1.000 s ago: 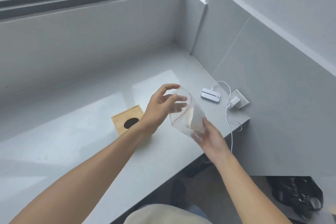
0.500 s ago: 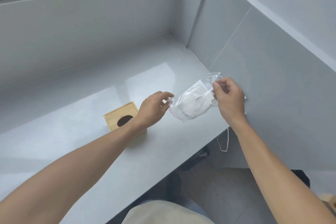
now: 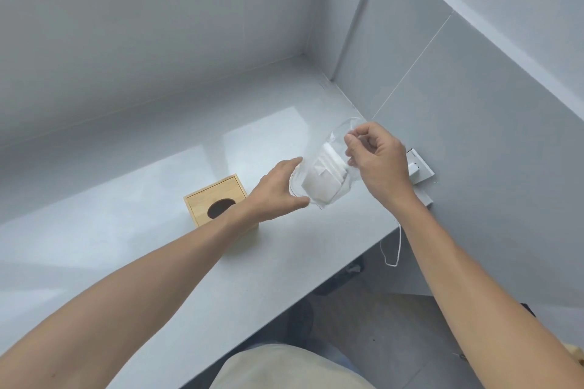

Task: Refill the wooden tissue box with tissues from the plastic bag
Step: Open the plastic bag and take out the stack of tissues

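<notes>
A clear plastic bag point(image 3: 319, 181) with folded white tissues point(image 3: 322, 178) inside hangs in the air above the grey counter. My left hand point(image 3: 278, 191) grips its lower left end, thumb under it. My right hand point(image 3: 377, 161) pinches the bag's upper right end between fingertips. The wooden tissue box point(image 3: 218, 202) sits on the counter just left of my left wrist, its dark oval slot facing up; my forearm hides its near right corner.
The grey counter point(image 3: 158, 230) runs along a wall under a window and ends at a tiled wall on the right. A white wall socket with a plugged charger point(image 3: 417, 166) sits behind my right hand; its cable point(image 3: 393, 249) dangles past the counter's edge.
Both hands and the bag dropped a little toward the counter. My left hand closed more fully around the bag's lower end, and the bag tilted more upright.
</notes>
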